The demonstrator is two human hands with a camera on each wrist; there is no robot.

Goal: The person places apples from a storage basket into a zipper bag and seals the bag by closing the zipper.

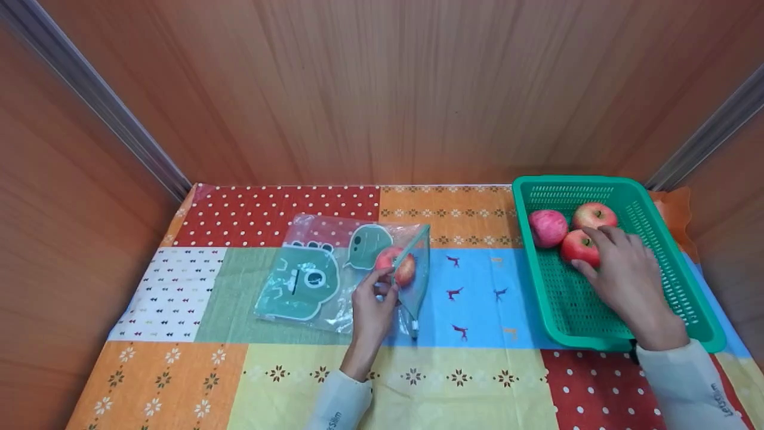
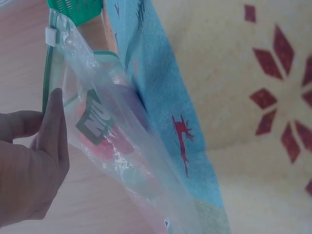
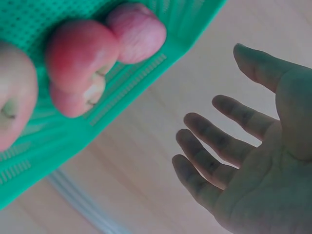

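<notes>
My left hand (image 1: 375, 303) pinches the open edge of a clear plastic slider bag (image 1: 343, 298) between thumb and fingers. The bag, printed with green cartoon figures, lies on the cloth; a red apple (image 1: 406, 272) shows inside near its mouth. In the left wrist view the green zip strip (image 2: 48, 80) runs beside my fingertips. My right hand (image 1: 627, 275) reaches over the green basket, its fingers above a red apple (image 1: 579, 248). The right wrist view shows the fingers (image 3: 204, 146) spread, holding nothing. A pink apple (image 1: 548, 229) and another red apple (image 1: 595, 215) sit close by.
The green plastic basket (image 1: 540, 298) stands at the right of the table, its sides raised around the apples. A patchwork tablecloth (image 1: 471, 382) covers the table. Wood-grain panels (image 1: 418, 89) close off the back and both sides.
</notes>
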